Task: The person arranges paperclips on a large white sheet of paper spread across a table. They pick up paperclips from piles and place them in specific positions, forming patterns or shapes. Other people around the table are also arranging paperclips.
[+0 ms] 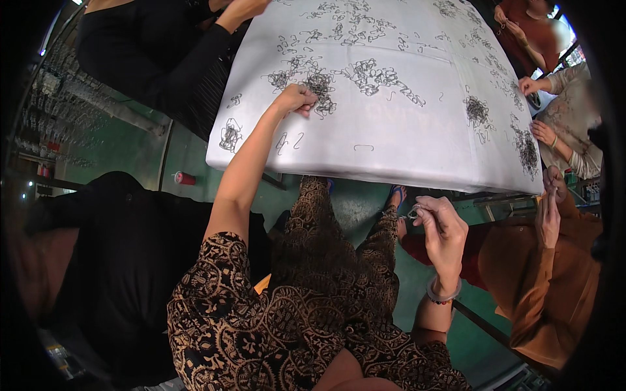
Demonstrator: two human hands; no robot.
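Left hand (297, 99) reaching out, fingers pinching wire hook pile (319, 88) on white worktop (391, 150), right hand (443, 234) raised below worktop edge, fingers gripping 1 small wire hook (413, 212).

The left arm is stretched far forward and up, bare from the patterned short sleeve, with the left hand (297, 99) turned palm down and its fingers (306, 107) curled together in a pinch. The right arm is bent close to the body, the right hand (443, 236) raised, its fingers (424, 212) pinched together; a beaded bracelet is worn at the wrist.
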